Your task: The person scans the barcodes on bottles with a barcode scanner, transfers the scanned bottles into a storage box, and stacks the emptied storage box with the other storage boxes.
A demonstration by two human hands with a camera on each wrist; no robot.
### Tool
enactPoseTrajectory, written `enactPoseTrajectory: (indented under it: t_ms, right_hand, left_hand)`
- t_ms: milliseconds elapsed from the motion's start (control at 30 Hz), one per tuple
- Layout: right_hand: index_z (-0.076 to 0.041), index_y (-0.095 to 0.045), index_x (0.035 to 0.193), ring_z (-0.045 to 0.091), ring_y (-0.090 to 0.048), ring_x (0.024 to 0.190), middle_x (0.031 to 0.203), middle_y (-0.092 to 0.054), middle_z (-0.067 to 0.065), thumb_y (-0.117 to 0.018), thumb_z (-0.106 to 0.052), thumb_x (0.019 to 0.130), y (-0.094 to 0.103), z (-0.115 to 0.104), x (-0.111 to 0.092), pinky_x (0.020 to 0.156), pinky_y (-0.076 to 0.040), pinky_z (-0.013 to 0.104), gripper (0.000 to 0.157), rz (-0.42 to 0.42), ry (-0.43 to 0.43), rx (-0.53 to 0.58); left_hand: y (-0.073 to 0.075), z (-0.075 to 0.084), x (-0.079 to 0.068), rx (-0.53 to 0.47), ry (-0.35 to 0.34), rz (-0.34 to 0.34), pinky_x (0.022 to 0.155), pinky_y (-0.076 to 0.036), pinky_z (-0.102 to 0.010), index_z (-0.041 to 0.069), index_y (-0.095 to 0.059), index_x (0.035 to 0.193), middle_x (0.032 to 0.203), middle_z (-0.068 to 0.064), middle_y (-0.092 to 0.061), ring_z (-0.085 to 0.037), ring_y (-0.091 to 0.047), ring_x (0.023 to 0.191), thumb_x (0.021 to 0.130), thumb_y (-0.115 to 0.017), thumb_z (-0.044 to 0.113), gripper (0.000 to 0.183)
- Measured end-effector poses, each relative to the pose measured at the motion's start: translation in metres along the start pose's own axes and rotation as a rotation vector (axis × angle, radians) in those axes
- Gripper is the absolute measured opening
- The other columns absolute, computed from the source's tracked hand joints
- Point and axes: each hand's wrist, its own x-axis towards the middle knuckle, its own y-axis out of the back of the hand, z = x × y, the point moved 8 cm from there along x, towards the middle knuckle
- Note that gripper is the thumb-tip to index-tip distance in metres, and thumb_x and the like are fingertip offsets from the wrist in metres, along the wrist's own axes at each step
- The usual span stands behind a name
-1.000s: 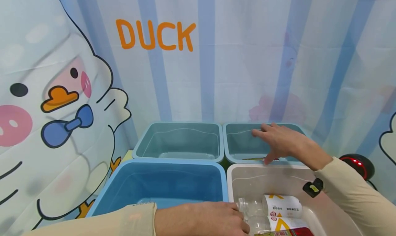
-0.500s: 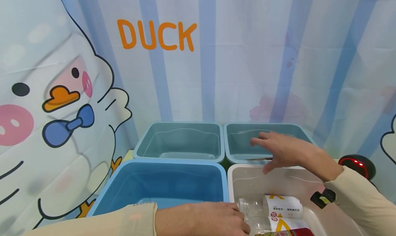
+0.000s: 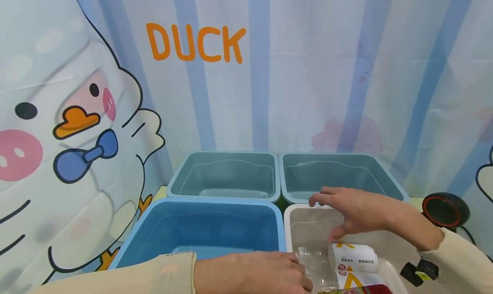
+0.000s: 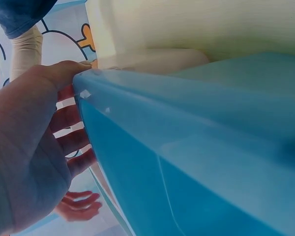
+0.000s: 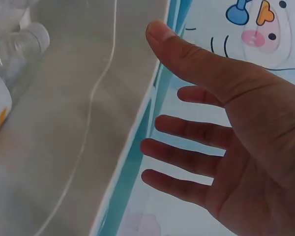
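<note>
My left hand (image 3: 254, 271) lies across the wall between the blue bin (image 3: 163, 204) and the beige bin (image 3: 294, 215). In the left wrist view its thumb presses the blue rim's corner and its fingers hook over the edge, tips hidden. My right hand (image 3: 356, 210), holding nothing, hovers over the back edge of the beige bin, fingers spread and thumb apart. Below it lie clear plastic bottles with white labels, one bottle (image 3: 354, 258) nearest the thumb. A red package (image 3: 369, 289) sits in front of them, cut off by the frame.
Two teal bins stand behind, a back left bin (image 3: 223, 197) and a back right bin (image 3: 292, 157). A black round device (image 3: 445, 209) with a cable is at the right. A printed duck curtain (image 3: 292, 71) hangs close behind the bins.
My right hand has come back from over the back right bin, toward me and down, to above the bottles in the beige bin. The left hand has stayed in place.
</note>
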Motion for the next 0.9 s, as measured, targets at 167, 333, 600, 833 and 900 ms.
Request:
enactPoseTrajectory:
  t_ms: [167,333,600,833,900]
  right_hand:
    - [-0.030,-0.058,0.132,0.011,-0.060,0.104,0.122,-0.059,-0.011,-0.087,-0.058,0.077,-0.021,-0.006,-0.001,0.083,-0.055,0.036,0.068,-0.086,-0.011,0.081]
    - [-0.038,-0.058,0.126,0.004,-0.059,0.101,0.119,-0.061,-0.017,-0.091,-0.051,0.075,-0.045,-0.006,0.000,0.084,-0.055,0.032,0.062,-0.204,-0.053,0.152]
    - [-0.041,-0.062,0.125,-0.001,-0.059,0.093,0.112,-0.063,-0.024,-0.091,-0.047,0.076,-0.075,-0.016,0.002,0.081,-0.055,0.027,0.057,-0.290,0.027,0.198]
    - [-0.039,-0.062,0.128,-0.001,-0.060,0.094,0.113,-0.065,-0.020,-0.088,-0.041,0.082,-0.103,-0.022,0.010,0.082,-0.053,0.024,0.053,-0.420,0.093,0.222]
    - [-0.038,-0.062,0.129,-0.001,-0.060,0.096,0.114,-0.064,-0.020,-0.087,-0.039,0.084,-0.110,-0.023,0.011,0.083,-0.052,0.024,0.051,-0.460,0.098,0.237]
  left_hand:
    - [-0.001,0.001,-0.002,-0.016,-0.012,0.005,0.109,-0.033,-0.014,0.034,-0.064,0.142,0.130,0.022,-0.065,0.009,-0.057,0.110,0.102,-0.063,0.048,0.042]
    - [0.000,0.000,-0.003,-0.034,-0.010,0.008,0.110,-0.031,-0.015,0.034,-0.063,0.143,0.131,0.022,-0.064,0.008,-0.057,0.114,0.101,-0.064,0.050,0.045]
    - [0.001,0.000,-0.004,-0.070,0.009,0.031,0.111,-0.030,-0.015,0.034,-0.063,0.144,0.130,0.022,-0.065,0.010,-0.056,0.116,0.100,-0.066,0.050,0.047]
    - [0.002,0.000,-0.006,-0.072,0.007,0.059,0.111,-0.031,-0.014,0.034,-0.065,0.142,0.130,0.022,-0.065,0.009,-0.057,0.116,0.099,-0.067,0.049,0.046]
    - [0.002,0.000,-0.006,-0.055,0.000,0.062,0.111,-0.030,-0.014,0.034,-0.065,0.142,0.131,0.021,-0.065,0.008,-0.056,0.118,0.099,-0.067,0.049,0.046]
